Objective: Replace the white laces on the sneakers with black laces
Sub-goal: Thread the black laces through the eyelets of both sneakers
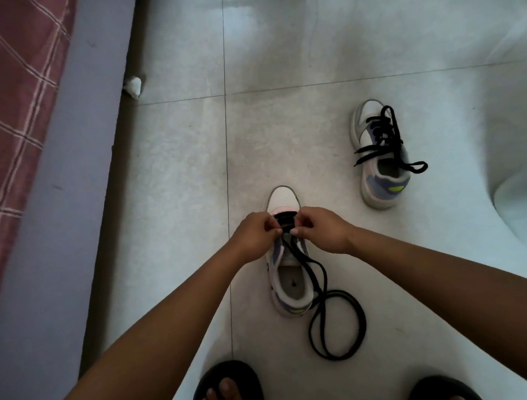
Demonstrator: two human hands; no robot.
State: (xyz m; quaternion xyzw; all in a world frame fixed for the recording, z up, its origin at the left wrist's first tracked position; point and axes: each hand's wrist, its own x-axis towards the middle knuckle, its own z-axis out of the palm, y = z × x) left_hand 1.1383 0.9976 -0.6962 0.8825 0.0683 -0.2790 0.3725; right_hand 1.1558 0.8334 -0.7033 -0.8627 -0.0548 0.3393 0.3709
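The near sneaker (287, 254) stands on the floor (175, 175) just ahead of my feet, toe pointing away, so its eyelets face me. My left hand (255, 233) and right hand (319, 230) meet over the lowest rows, fingers (274, 230) pressed together and pinching the black lace (321, 293) on either side, I judge to even it out near the toe. Its slack trails over the heel and loops on the tiles to the right (out of my way). The far sneaker (378, 156) sits well apart, already carrying black, loosely. A bed (13, 124) edges the left.
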